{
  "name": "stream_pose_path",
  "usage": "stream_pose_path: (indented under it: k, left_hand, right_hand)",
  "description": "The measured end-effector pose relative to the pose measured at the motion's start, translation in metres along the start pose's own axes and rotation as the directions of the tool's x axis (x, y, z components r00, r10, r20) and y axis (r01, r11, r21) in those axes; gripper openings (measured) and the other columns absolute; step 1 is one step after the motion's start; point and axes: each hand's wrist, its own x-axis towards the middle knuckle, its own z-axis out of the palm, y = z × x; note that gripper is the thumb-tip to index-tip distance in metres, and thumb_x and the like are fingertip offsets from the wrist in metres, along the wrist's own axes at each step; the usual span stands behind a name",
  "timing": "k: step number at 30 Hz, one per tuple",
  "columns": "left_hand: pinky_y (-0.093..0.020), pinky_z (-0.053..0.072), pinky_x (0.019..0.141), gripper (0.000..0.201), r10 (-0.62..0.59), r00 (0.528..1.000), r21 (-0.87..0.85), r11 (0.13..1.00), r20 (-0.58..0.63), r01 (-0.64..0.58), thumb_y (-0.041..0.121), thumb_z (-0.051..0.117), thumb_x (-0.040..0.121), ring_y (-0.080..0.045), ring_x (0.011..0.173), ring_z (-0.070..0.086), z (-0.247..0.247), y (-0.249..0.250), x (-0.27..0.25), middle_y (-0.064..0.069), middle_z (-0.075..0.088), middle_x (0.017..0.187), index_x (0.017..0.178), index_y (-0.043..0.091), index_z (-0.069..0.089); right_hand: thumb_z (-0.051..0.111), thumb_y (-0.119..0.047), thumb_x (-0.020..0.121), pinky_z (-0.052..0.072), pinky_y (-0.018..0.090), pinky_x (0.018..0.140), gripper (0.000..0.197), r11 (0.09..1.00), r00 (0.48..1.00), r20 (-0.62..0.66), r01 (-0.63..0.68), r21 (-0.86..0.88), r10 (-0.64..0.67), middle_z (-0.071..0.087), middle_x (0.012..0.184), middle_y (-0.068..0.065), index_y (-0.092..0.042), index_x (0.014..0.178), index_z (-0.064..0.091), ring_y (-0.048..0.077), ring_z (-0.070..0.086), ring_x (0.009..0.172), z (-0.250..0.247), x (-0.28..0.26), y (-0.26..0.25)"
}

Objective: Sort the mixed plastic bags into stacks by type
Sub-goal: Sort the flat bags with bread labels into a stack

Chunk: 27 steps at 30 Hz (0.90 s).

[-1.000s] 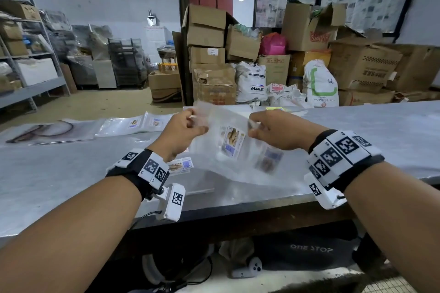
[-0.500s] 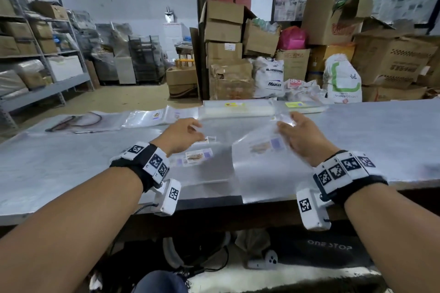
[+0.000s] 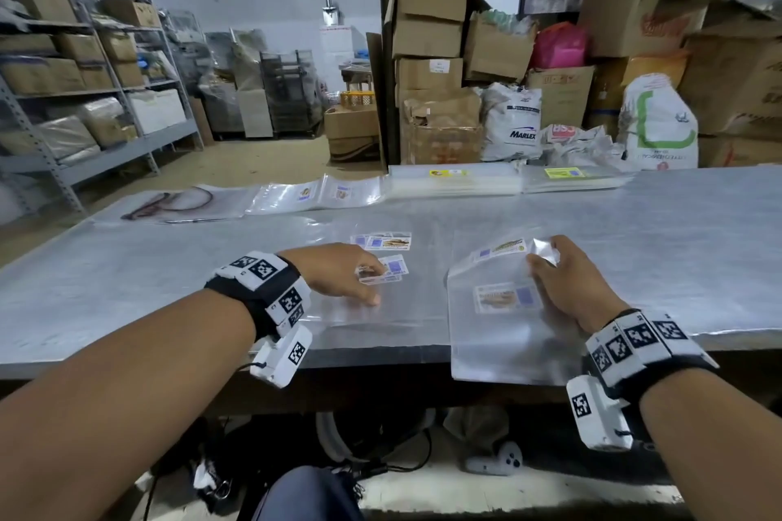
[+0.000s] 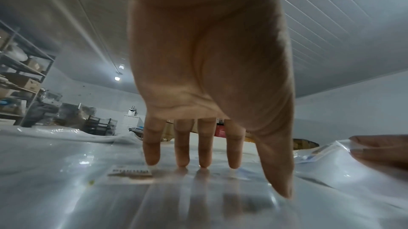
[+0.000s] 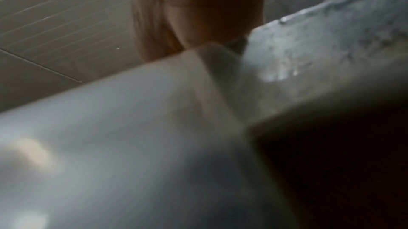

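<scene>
**Two hands on clear bags at the table's near edge**

The grey table point(image 3: 169, 266) carries flat stacks of bags point(image 3: 455, 182) along its far side. The right wrist view is blurred: only plastic and a table edge show, fingers hidden. From the head, the right hand point(image 3: 567, 283) pinches the top corner of a clear labelled bag point(image 3: 495, 330) that overhangs the near edge. The left wrist view shows the left hand point(image 4: 207, 75) with straight, spread fingers point(image 4: 151, 152) pressing flat bags point(image 3: 381, 309) beside it.
</scene>
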Motion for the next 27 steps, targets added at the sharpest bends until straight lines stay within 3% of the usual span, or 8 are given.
stream_pose_path:
  k: [5, 9, 11, 14, 15, 18, 22, 27]
  left_hand:
    - [-0.029, 0.040, 0.095, 0.062, -0.036, 0.999, -0.046, 0.998, -0.017, 0.035, 0.057, 0.069, 0.090, -0.011, 0.114, 0.054, -0.017, -0.006, 0.008, 0.005, 0.056, 0.143, 0.143, 0.031, 0.053]
    - [-0.036, 0.042, 0.107, 0.074, -0.240, 0.967, 0.026, 0.970, -0.085, 0.243, 0.063, 0.064, 0.090, -0.023, 0.128, 0.053, -0.027, -0.020, 0.018, -0.002, 0.054, 0.144, 0.148, 0.020, 0.049]
    - [-0.037, 0.045, 0.103, 0.070, -0.322, 0.944, 0.039, 0.945, -0.073, 0.326, 0.068, 0.064, 0.087, -0.025, 0.120, 0.061, -0.027, -0.026, 0.022, 0.000, 0.065, 0.124, 0.131, 0.014, 0.065]
    - [-0.044, 0.050, 0.102, 0.053, -0.318, 0.947, -0.012, 0.948, -0.042, 0.318, 0.073, 0.063, 0.082, -0.019, 0.096, 0.070, -0.023, -0.035, 0.032, 0.005, 0.077, 0.096, 0.093, 0.024, 0.079]
    - [-0.045, 0.048, 0.104, 0.054, -0.305, 0.952, -0.020, 0.952, -0.032, 0.304, 0.076, 0.063, 0.080, -0.017, 0.101, 0.068, -0.022, -0.035, 0.033, 0.005, 0.077, 0.105, 0.098, 0.028, 0.078]
    - [-0.042, 0.036, 0.116, 0.081, -0.265, 0.964, -0.015, 0.964, 0.003, 0.265, 0.080, 0.065, 0.075, -0.020, 0.131, 0.053, -0.025, -0.030, 0.038, 0.004, 0.054, 0.149, 0.142, 0.036, 0.057]
    - [-0.030, 0.032, 0.105, 0.077, -0.197, 0.979, -0.037, 0.979, 0.052, 0.199, 0.063, 0.070, 0.086, -0.020, 0.134, 0.050, -0.029, -0.024, 0.042, 0.001, 0.055, 0.148, 0.152, 0.032, 0.045]
    - [-0.027, 0.039, 0.091, 0.091, -0.228, 0.974, -0.122, 0.967, -0.013, 0.225, 0.062, 0.077, 0.078, -0.013, 0.112, 0.054, -0.029, -0.033, 0.049, 0.001, 0.061, 0.135, 0.153, 0.026, 0.042]
  right_hand:
    - [0.054, -0.029, 0.105, 0.038, 0.033, 0.086, 0.038, 1.000, 1.000, -0.025, -0.009, 0.003, 0.009, 0.056, 0.116, 0.005, -0.009, 0.136, 0.049, 0.025, 0.051, 0.104, 0.004, 0.007, 0.003]
    - [0.053, -0.029, 0.105, 0.035, 0.031, 0.081, 0.035, 1.000, 0.999, -0.030, -0.017, 0.014, 0.017, 0.055, 0.112, 0.004, -0.011, 0.135, 0.049, 0.023, 0.049, 0.099, 0.003, 0.009, 0.005]
    - [0.053, -0.030, 0.105, 0.036, 0.032, 0.080, 0.035, 1.000, 0.999, -0.037, -0.008, 0.018, 0.009, 0.057, 0.111, 0.004, -0.011, 0.134, 0.049, 0.023, 0.051, 0.098, 0.004, 0.010, 0.006]
    - [0.052, -0.031, 0.105, 0.040, 0.035, 0.080, 0.032, 0.999, 0.999, -0.042, 0.008, 0.036, -0.006, 0.061, 0.111, 0.005, -0.013, 0.131, 0.050, 0.025, 0.055, 0.098, 0.004, 0.009, 0.009]
    - [0.053, -0.033, 0.105, 0.043, 0.037, 0.082, 0.033, 0.999, 0.999, -0.042, 0.013, 0.040, -0.011, 0.062, 0.112, 0.005, -0.014, 0.131, 0.050, 0.026, 0.057, 0.099, 0.004, 0.009, 0.010]
    - [0.053, -0.037, 0.104, 0.052, 0.047, 0.093, 0.035, 0.998, 0.999, -0.040, 0.025, 0.049, -0.023, 0.065, 0.119, 0.007, -0.018, 0.133, 0.049, 0.028, 0.062, 0.107, 0.005, 0.009, 0.014]
    - [0.053, -0.039, 0.103, 0.051, 0.048, 0.097, 0.038, 0.998, 0.999, -0.036, 0.018, 0.052, -0.016, 0.064, 0.127, 0.007, -0.020, 0.136, 0.048, 0.029, 0.061, 0.113, 0.006, 0.009, 0.014]
    - [0.052, -0.038, 0.104, 0.052, 0.048, 0.095, 0.036, 0.998, 0.999, -0.037, 0.021, 0.062, -0.019, 0.065, 0.124, 0.006, -0.020, 0.135, 0.048, 0.028, 0.062, 0.110, 0.007, 0.007, 0.014]
